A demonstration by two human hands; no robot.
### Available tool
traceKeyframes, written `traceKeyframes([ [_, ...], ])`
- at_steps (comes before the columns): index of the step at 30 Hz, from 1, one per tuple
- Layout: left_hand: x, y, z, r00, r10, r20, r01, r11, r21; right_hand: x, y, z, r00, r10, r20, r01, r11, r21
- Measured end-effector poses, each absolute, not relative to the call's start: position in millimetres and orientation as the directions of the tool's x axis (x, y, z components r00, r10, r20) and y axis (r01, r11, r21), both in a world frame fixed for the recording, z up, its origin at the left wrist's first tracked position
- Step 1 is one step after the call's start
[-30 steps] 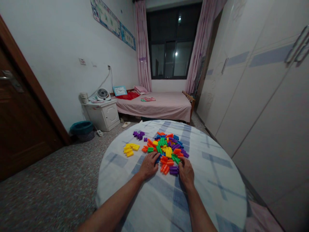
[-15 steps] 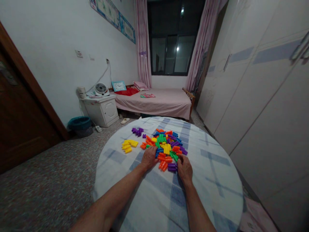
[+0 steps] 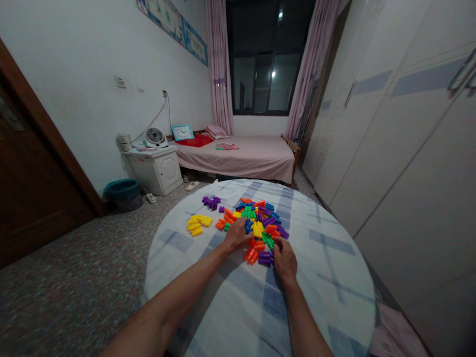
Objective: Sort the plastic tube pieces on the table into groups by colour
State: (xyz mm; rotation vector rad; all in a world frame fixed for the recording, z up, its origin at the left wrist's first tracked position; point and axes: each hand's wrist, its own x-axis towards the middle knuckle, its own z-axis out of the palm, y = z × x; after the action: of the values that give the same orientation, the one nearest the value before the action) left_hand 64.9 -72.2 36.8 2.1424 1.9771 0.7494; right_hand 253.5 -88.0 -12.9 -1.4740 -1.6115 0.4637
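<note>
My left hand [image 3: 238,235] reaches into the near left of a pile of coloured plastic building blocks. Its fingers are closed on a blue block [image 3: 248,226]. My right hand [image 3: 285,259] rests at the right edge of the pile, fingers bent and slightly apart. Its fingertips are beside a green block [image 3: 268,240] and a purple block [image 3: 265,258]; I see nothing held there. Between the hands lie orange blocks [image 3: 252,255] and a yellow block [image 3: 258,229]. Part of the pile is hidden behind my left hand.
A round table [image 3: 327,297] carries a checked cloth. Apart from the pile, to the left, are a group of yellow blocks [image 3: 199,224] and a group of purple blocks [image 3: 211,202]. Beyond stand a bed [image 3: 241,158], a white cabinet [image 3: 156,171] and a bin [image 3: 123,193].
My left hand has moved right and slightly up over the pile, with the blue block shifting along at its fingertips. My right hand has stayed almost still.
</note>
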Motion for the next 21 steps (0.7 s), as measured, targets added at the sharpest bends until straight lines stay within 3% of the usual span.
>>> traceKeyframes([
  [3,76,-57,55,0.044,0.994,0.104,0.915,-0.082,0.395,253,-88,-12,0.096,0.934,0.344,0.602,0.220,-0.767],
  [12,103,-37,61,0.037,0.994,-0.098,0.946,-0.004,0.325,252,-89,-10,0.098,0.937,0.335,0.625,0.204,-0.754],
  [21,121,-60,35,-0.093,0.993,0.071,0.955,0.069,0.289,253,-88,-12,0.098,0.931,0.350,0.633,0.213,-0.744],
])
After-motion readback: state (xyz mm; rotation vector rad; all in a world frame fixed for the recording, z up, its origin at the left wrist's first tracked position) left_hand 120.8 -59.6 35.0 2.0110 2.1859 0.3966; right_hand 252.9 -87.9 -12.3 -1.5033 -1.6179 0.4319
